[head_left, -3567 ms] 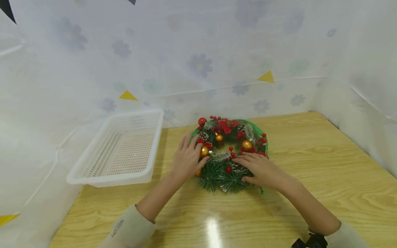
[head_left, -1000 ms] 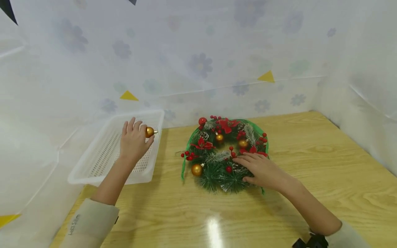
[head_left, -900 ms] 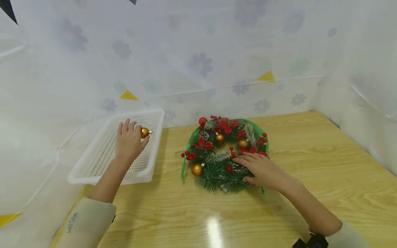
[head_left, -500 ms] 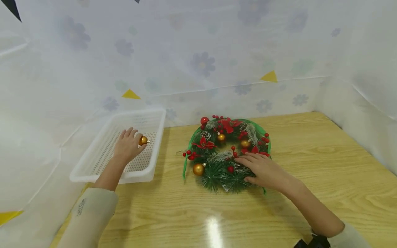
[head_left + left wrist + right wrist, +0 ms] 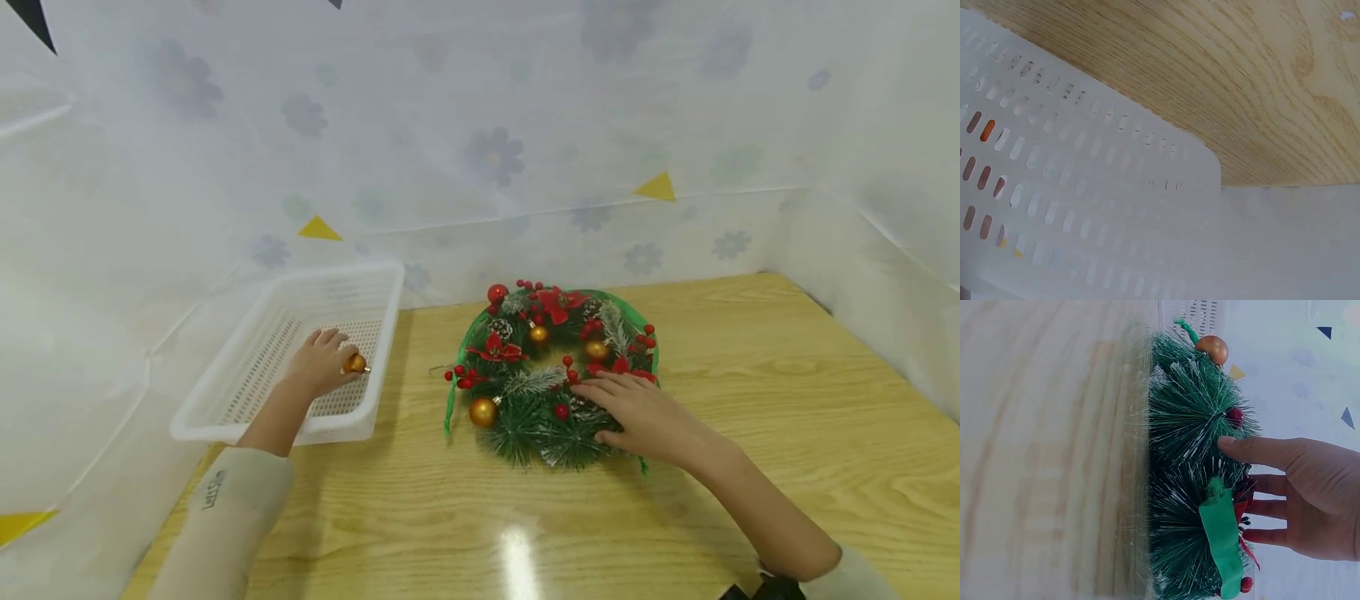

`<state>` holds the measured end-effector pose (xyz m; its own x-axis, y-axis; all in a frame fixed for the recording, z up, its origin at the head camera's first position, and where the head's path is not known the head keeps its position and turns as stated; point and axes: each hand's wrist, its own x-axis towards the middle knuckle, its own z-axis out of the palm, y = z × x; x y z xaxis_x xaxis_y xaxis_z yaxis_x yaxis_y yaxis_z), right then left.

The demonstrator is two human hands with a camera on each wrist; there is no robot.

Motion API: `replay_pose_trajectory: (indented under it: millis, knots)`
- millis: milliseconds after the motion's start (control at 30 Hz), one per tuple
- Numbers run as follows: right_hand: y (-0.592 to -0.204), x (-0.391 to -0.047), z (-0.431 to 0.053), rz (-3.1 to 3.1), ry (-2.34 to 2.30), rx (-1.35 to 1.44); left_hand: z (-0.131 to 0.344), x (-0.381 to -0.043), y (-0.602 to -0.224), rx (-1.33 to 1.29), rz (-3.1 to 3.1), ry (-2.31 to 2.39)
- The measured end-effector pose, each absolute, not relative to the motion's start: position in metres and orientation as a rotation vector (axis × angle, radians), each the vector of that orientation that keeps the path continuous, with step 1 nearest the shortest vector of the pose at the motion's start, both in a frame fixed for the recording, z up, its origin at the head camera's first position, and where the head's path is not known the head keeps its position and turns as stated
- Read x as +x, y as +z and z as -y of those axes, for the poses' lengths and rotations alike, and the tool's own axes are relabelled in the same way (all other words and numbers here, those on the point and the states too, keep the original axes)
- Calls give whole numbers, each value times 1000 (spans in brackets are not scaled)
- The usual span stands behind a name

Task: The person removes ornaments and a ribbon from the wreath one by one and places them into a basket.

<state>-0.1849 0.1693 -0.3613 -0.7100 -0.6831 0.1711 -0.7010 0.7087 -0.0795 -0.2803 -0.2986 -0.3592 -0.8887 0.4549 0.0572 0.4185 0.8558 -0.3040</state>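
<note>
My left hand (image 5: 318, 367) is down inside the white plastic basket (image 5: 330, 427), holding a gold Christmas ball (image 5: 354, 363) between thumb and fingers. The left wrist view shows mostly the slotted wall of the basket (image 5: 1116, 187), with a bit of orange through one slot. My right hand (image 5: 641, 417) rests on the near right side of a Christmas wreath (image 5: 517, 429), fingers extended. In the right wrist view the thumb touches the green needles and the fingertips reach behind red petals. The wreath bears red flowers, berries, pinecones and gold balls, one gold ball (image 5: 483, 412) at its lower left.
A wooden table (image 5: 450, 517) carries both basket and wreath. White flowered sheeting (image 5: 480, 192) stands behind and at both sides. A green ribbon (image 5: 1221, 540) hangs from the wreath's edge near my right hand.
My left hand has left the wreath and moved left with a gold ball, then lowered it into the basket. The right hand has stayed on the wreath.
</note>
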Motion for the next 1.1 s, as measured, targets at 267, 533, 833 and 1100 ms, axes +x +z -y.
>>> replay_pose_trajectory:
  millis: [267, 533, 833, 1100]
  knots:
    - [-360, -185, -170, 2777, 226, 1136, 299, -278, -357, -724, 2926, 418]
    - [-360, -183, -170, 2759, 203, 1135, 290, -274, -343, -675, 2791, 410]
    - [-360, -186, -170, 2778, 213, 1134, 254, -267, -314, -653, 2593, 421]
    - [-360, -186, -170, 2796, 199, 1128, 211, -250, -301, -655, 2480, 414]
